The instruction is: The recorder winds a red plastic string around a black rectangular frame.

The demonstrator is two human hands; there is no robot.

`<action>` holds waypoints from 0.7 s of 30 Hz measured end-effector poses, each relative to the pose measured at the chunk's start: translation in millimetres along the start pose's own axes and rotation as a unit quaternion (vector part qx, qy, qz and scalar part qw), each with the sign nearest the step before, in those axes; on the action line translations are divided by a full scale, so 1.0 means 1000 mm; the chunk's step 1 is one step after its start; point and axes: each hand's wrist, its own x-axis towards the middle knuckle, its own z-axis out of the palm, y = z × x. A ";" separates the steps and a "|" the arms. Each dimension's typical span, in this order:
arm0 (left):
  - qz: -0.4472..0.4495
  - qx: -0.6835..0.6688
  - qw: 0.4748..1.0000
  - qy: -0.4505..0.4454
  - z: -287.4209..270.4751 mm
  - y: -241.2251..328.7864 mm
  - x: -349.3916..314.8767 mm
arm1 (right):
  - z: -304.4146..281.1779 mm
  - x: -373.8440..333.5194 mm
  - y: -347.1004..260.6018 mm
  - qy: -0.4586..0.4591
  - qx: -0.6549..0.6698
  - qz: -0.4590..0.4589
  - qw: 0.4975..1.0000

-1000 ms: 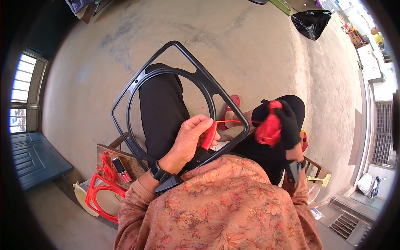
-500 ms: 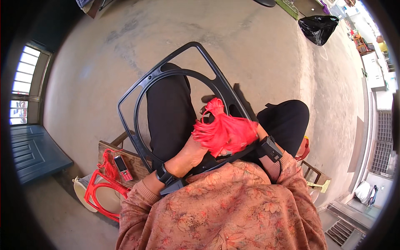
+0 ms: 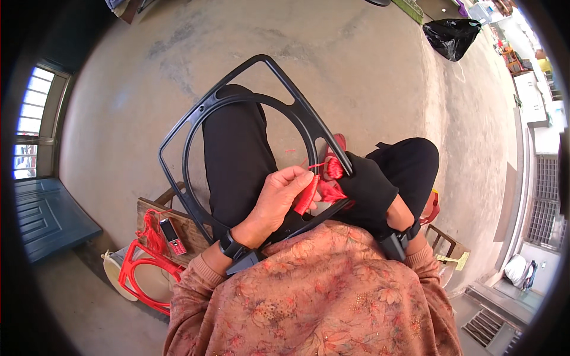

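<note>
A black frame [image 3: 203, 109] with a large round opening lies tilted across my lap. Tight turns of red cord [image 3: 306, 196] cover a short stretch of its ring at the lower right. My bare left hand [image 3: 274, 200] is closed there, thumb and forefinger pinching the red cord. On the other side, my right hand [image 3: 371, 187], in a black glove, is curled at the frame's right bar beside a red cord bundle [image 3: 335, 168]. Loose red strands [image 3: 330, 191] spread below the bundle by the glove. The right fingertips are hidden, but the bundle appears held in them.
To my left, a wooden bench [image 3: 155, 207] carries a red mobile phone [image 3: 172, 237] and a hank of red strands [image 3: 153, 232]. A red frame [image 3: 132, 274] leans by a pale bucket [image 3: 113, 270]. A black plastic bag [image 3: 452, 39] lies far right on the floor.
The loose red bundle over the ring has gone to the right, into the gloved hand. My left hand has risen to pinch the wrapped cord, now exposed. The black frame has shifted slightly left.
</note>
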 end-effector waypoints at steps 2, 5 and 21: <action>-0.001 0.008 1.000 -0.005 -0.001 -0.003 0.001 | 0.003 -0.007 0.009 0.003 0.032 0.022 0.999; 0.023 0.014 1.000 0.006 0.003 -0.002 0.001 | -0.007 -0.025 0.023 -0.030 0.131 0.023 0.991; -0.020 -0.033 0.999 -0.023 0.007 0.001 0.001 | -0.003 -0.051 0.021 0.138 0.588 -0.101 0.790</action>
